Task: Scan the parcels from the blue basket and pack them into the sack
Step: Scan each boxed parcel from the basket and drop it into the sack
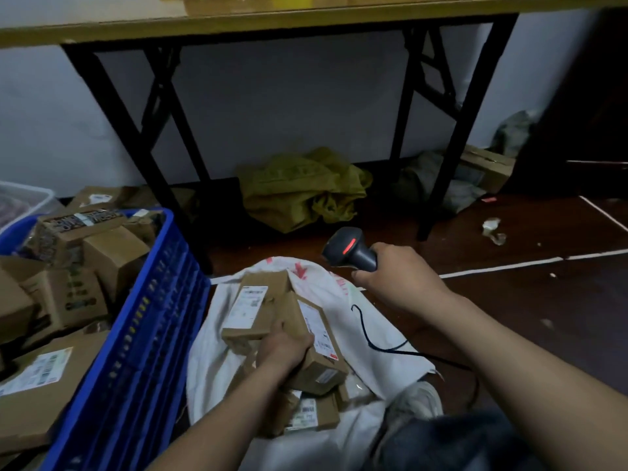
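Left hand [283,348] grips two parcels [251,307], long sides running away from the person. Right hand [397,277] clasps the scanner [350,249], head pointing left.

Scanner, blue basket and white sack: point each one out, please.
scanner [361,257]: head view, on its dark neck below the red light.
blue basket [163,321]: head view, on its slotted side wall.
white sack [209,362]: head view, on bare cloth at its left side.

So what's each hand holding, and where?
The left hand grips cardboard parcels at their near ends; the right hand grips the scanner by its handle.
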